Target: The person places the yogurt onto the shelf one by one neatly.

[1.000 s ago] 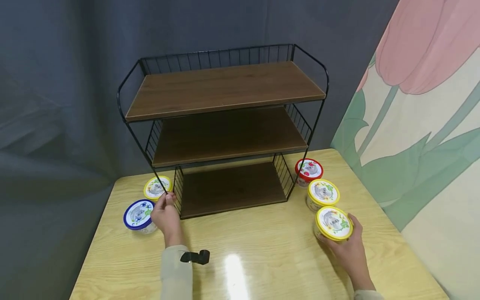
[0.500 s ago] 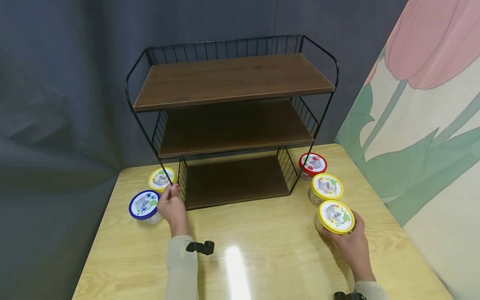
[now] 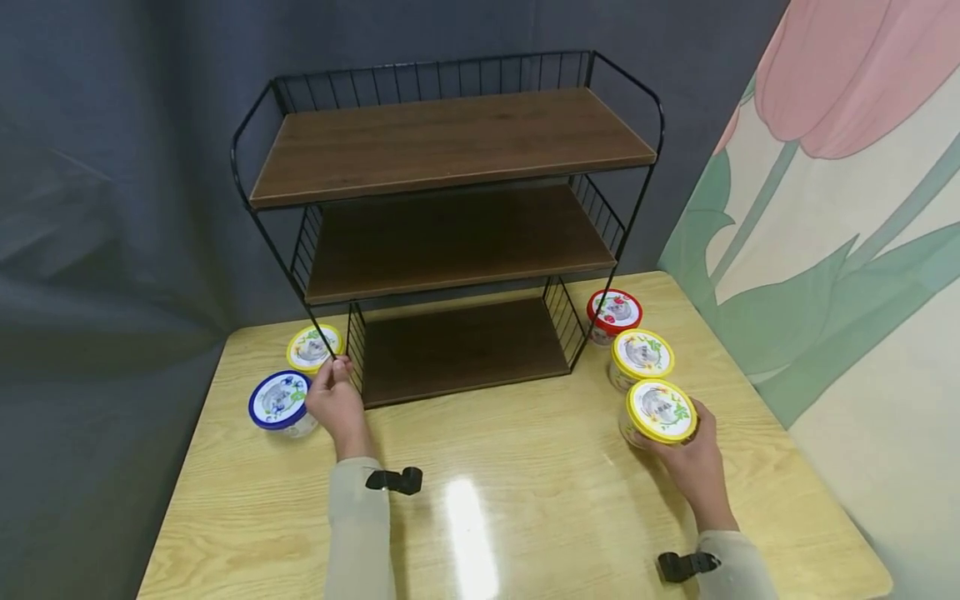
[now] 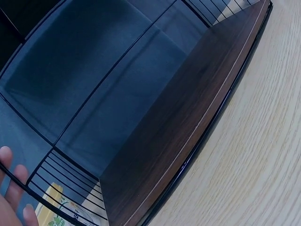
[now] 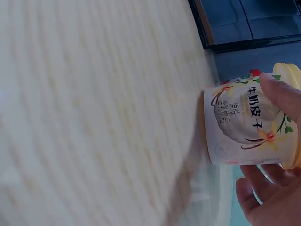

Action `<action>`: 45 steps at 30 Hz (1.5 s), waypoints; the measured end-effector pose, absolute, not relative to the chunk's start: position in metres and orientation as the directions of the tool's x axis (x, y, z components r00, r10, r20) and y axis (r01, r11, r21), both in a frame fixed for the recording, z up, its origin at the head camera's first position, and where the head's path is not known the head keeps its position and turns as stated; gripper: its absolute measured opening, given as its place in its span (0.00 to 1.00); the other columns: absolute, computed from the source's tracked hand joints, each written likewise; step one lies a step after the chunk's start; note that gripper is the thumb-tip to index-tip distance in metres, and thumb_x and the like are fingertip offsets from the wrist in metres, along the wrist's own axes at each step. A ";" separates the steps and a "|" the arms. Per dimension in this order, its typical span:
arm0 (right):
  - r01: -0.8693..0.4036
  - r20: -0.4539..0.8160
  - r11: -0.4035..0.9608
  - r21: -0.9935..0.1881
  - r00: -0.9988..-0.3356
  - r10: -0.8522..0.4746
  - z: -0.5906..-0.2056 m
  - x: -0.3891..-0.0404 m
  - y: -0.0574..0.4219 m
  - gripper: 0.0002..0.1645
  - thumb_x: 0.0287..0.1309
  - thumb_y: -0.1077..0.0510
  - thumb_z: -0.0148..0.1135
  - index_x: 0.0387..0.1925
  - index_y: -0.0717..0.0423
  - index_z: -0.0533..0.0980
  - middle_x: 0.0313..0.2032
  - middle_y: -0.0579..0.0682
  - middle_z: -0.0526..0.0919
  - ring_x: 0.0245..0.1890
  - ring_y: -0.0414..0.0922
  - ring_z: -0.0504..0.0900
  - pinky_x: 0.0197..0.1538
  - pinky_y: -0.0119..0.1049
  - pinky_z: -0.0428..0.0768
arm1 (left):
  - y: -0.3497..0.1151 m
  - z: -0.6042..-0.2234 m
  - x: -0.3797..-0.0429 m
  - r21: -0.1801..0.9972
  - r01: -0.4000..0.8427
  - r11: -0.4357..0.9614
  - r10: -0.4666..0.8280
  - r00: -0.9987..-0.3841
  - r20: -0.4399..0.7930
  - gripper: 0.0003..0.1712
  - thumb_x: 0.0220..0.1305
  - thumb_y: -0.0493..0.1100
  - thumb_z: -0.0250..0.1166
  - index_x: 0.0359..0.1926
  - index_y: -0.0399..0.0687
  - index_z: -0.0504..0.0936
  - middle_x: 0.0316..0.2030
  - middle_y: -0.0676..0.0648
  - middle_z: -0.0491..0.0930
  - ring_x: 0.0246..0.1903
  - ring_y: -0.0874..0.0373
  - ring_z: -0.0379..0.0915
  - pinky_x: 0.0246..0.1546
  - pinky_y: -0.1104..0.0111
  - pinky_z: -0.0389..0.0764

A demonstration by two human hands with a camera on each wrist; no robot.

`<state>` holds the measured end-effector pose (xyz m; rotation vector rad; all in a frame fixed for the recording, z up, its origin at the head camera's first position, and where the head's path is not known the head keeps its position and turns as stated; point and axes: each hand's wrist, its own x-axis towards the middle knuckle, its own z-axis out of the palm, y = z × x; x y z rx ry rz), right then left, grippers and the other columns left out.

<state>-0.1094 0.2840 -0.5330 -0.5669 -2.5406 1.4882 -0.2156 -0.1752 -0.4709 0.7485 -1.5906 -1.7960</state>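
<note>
A three-tier black wire rack with dark brown boards (image 3: 457,142) stands at the back of the table. My left hand (image 3: 343,412) pinches its front left wire post low down; in the left wrist view the fingers (image 4: 16,186) lie around that wire. At the right, my right hand (image 3: 693,471) grips a paper tub with a yellow lid (image 3: 662,410), thumb on one side and fingers on the other. The tub is upright, its printed side (image 5: 249,120) showing flowers and lettering in the right wrist view. Just behind it is another yellow-lidded tub (image 3: 642,354).
A red-lidded tub (image 3: 615,310) stands by the rack's right side. Left of the rack are a blue-lidded tub (image 3: 279,400) and a yellow-lidded tub (image 3: 311,348). The light wood table (image 3: 540,483) meets a dark curtain (image 3: 135,208) behind and a tulip-painted wall (image 3: 847,275) at right.
The head view has shifted, so the rack and tubs appear higher in it. Both hands keep their holds, and the held tub appears slightly closer to the yellow-lidded tub behind it.
</note>
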 end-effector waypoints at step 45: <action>0.163 -0.087 0.463 -0.871 -0.979 0.182 -0.446 -0.132 0.235 0.64 0.52 0.44 0.75 0.79 0.51 0.45 0.68 0.58 0.64 0.60 0.50 0.66 0.42 0.23 0.72 | -0.176 -0.472 -0.217 0.992 0.115 -0.044 -0.774 -0.632 0.039 0.10 0.66 0.31 0.61 0.41 0.28 0.86 0.26 0.58 0.83 0.26 0.75 0.76 0.36 0.84 0.75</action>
